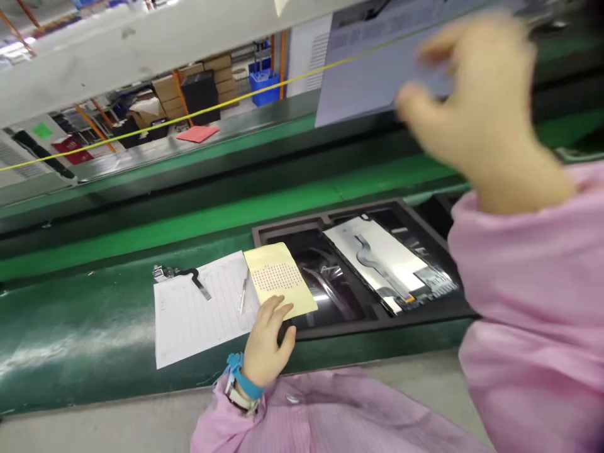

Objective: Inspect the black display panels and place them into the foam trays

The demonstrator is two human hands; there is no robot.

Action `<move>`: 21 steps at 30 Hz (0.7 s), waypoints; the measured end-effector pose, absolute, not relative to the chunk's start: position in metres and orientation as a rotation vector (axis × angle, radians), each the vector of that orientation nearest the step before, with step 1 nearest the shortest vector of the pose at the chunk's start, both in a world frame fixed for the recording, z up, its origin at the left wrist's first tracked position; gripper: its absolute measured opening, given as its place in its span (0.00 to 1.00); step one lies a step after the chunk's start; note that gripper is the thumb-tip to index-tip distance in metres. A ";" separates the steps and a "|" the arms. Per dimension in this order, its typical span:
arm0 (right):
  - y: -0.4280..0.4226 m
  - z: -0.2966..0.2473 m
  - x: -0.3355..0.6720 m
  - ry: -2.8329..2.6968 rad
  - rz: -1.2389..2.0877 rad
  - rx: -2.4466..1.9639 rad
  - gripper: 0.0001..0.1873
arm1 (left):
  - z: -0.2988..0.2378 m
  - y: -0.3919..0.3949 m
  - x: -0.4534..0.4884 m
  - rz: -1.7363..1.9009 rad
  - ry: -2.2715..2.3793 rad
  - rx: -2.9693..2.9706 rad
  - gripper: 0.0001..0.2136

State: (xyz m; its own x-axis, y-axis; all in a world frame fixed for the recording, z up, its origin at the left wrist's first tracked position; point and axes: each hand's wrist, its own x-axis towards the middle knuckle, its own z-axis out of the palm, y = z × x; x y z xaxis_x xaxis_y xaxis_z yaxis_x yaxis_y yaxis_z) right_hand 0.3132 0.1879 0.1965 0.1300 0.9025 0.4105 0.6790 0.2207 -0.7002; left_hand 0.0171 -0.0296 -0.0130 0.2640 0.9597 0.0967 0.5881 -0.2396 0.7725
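Left hand point(268, 346): low, near the body, fingers loosely curved and thumb held apart, pinching nothing; fingertips at the near edge of a yellow dotted sheet point(278, 274), though whether they press on it or hover cannot be told. The sheet reaches outward from those fingertips, away from the body, its long axis slanting from far left to near right; the left hand is plainly the nearer one. It looks thin and flat, with squared corners and a block of small dark dots in rows. Its left side meets a white ruled form point(198, 327) bearing a slim pen-like tool point(243, 292) and, at the far-left corner, a black flex cable point(194, 274). Its right side laps a dark tray point(401, 319), where a pale-backed display panel point(394, 261) lies aslant, a grey ribbon cable point(365, 253) across its back. Right hand point(491, 107): raised high on the right, well apart from the yellow sheet, blurred; thumb and forefinger are parted, nothing visible between them. Behind it, a bluish printed sheet point(358, 94); contact cannot be judged.
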 end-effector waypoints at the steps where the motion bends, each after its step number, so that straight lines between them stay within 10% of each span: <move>1: 0.176 0.168 0.312 -1.703 0.291 -1.617 0.31 | -0.018 -0.028 0.022 0.702 1.394 2.045 0.19; 8: 0.094 -0.011 0.314 -2.161 0.310 -2.083 0.32 | -0.024 -0.016 0.045 0.362 1.356 2.466 0.19; 21: 0.092 -0.021 0.294 -2.275 0.033 -2.338 0.39 | -0.022 -0.002 0.059 0.309 1.357 2.555 0.19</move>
State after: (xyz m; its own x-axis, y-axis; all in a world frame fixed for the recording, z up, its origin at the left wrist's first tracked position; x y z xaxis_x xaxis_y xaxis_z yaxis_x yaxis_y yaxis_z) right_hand 0.2936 0.0921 -0.0215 0.0308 0.9946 -0.0986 0.9971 -0.0237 0.0726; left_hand 0.0593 -0.0018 -0.0221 0.5488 0.8324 0.0770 0.7835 -0.5443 0.2996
